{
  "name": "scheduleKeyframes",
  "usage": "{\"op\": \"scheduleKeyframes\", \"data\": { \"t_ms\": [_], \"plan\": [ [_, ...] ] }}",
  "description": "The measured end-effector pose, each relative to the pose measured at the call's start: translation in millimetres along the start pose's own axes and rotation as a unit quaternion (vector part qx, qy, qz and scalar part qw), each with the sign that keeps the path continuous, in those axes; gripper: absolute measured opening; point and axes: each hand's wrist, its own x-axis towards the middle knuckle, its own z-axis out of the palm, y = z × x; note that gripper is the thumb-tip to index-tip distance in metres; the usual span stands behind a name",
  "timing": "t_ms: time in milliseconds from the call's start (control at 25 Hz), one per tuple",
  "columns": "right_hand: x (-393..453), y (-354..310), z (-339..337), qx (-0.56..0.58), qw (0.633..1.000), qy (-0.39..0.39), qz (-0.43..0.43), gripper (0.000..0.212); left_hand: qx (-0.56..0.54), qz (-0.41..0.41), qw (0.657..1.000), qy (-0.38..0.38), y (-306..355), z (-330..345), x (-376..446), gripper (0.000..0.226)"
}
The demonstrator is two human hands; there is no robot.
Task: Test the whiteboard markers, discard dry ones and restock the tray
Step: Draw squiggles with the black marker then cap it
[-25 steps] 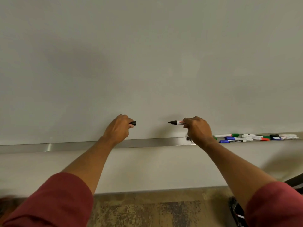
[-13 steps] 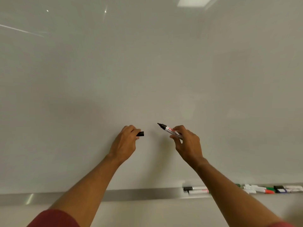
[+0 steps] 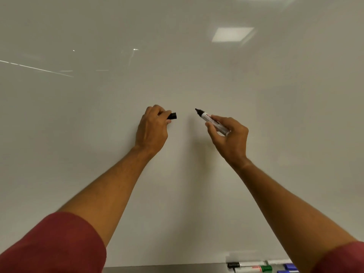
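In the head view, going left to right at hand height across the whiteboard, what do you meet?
Left hand → black marker cap pinched in it → bare gap of whiteboard → tip of the uncapped black marker → right hand gripping its barrel.

left hand (image 3: pixel 151 128): pinches black cap (image 3: pixel 172 116) | right hand (image 3: pixel 229 137): holds uncapped black marker (image 3: pixel 211 121), tip toward 10 o'clock | whiteboard (image 3: pixel 177 56) | tray (image 3: pixel 167 269) at 5 o'clock: capped markers (image 3: pixel 256 266)

whiteboard (image 3: pixel 197 56) bare above; markers (image 3: pixel 256 266) crowd tray (image 3: pixel 157 269) right.
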Motion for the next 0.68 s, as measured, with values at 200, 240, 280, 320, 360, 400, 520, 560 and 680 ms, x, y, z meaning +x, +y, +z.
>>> {"op": "scheduleKeyframes", "data": {
  "t_ms": [200,240,280,320,360,400,520,560,680],
  "plan": [
    [41,-15,8,0.04,0.999,0.024,0.005,0.013,0.021,0.023,0.999,0.032,-8,6,42,0.03],
    [47,-19,10,0.046,0.999,0.026,0.001,0.012,0.026,0.029,0.999,0.036,-10,8,47,0.031],
    [53,-23,12,0.051,0.998,0.025,-0.003,0.012,0.029,0.033,0.998,0.038,-13,10,52,0.032],
    [59,-27,14,0.055,0.998,0.023,-0.007,0.012,0.031,0.037,0.998,0.04,-15,11,56,0.032],
    [65,-29,15,0.053,0.998,0.021,-0.011,0.012,0.034,0.043,0.998,0.041,-17,13,60,0.033],
    [70,-31,17,0.046,0.999,0.018,-0.015,0.012,0.038,0.05,0.997,0.042,-19,14,64,0.034],
    [82,-31,24,0.01,1.0,0.013,-0.026,0.016,0.073,0.055,0.995,0.049,-23,19,71,0.044],
    [85,-30,26,-0.009,0.999,0.014,-0.03,0.019,0.091,0.048,0.993,0.05,-24,21,73,0.048],
    [91,-26,32,-0.061,0.997,0.014,-0.04,0.025,0.11,0.03,0.993,0.037,-27,26,75,0.059]
  ]
}}
